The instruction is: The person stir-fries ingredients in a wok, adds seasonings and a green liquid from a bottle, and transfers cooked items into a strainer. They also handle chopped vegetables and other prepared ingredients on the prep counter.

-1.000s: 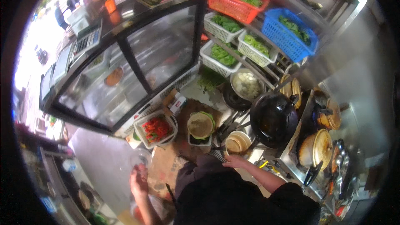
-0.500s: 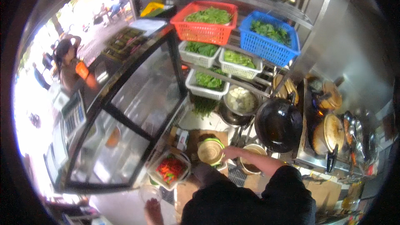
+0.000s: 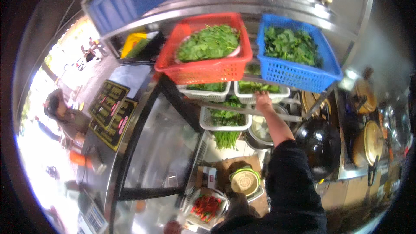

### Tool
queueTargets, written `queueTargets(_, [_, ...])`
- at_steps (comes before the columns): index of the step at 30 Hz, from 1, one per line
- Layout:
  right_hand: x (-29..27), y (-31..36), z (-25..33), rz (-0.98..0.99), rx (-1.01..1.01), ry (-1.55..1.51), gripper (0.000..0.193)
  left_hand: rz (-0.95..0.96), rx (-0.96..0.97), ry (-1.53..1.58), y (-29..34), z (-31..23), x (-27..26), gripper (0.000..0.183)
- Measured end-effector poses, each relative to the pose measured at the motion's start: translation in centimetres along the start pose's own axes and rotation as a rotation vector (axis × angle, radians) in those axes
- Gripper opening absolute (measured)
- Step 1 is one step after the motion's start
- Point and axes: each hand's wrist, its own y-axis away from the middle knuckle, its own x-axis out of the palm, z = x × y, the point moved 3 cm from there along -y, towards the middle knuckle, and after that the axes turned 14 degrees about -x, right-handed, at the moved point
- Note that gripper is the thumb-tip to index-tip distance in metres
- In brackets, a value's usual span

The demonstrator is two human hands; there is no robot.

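My right arm stretches forward to a white basket [image 3: 284, 94] of leafy greens [image 3: 249, 87] below the raised baskets. My right hand [image 3: 263, 103] is at its front rim, fingers bent together into the greens; how much they grip is hard to see. At the bottom edge my left hand [image 3: 173, 227] is only partly in view and blurred, beside a white basket of red chillies [image 3: 205, 208]. Whether it holds anything does not show.
Above are a red basket [image 3: 208, 76] and a blue basket [image 3: 299, 77] of greens. A black wok [image 3: 318, 147] and a lidded pot [image 3: 368, 143] stand right. Left is a glass case [image 3: 162, 138]; a person [image 3: 71, 123] stands beyond it. A yellow-green strainer [image 3: 245, 182] sits nearer.
My right hand has left the strainer and reached forward to the white basket of greens. My left hand, earlier at a clear bowl, is now at the bottom edge. The view has shifted.
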Motion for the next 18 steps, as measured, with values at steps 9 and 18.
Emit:
queueTargets(9, [-1.5, 6.5, 7.3, 0.174, -0.346, 0.137, 0.036, 0.267, 0.05, -0.948, -9.1, -4.4, 6.6, 0.05])
queueTargets(18, [1.2, 4.2, -4.8, 0.13, -0.231, 0.061, 0.057, 0.255, -0.215, 0.084, -12.4, -7.6, 12.1, 0.031])
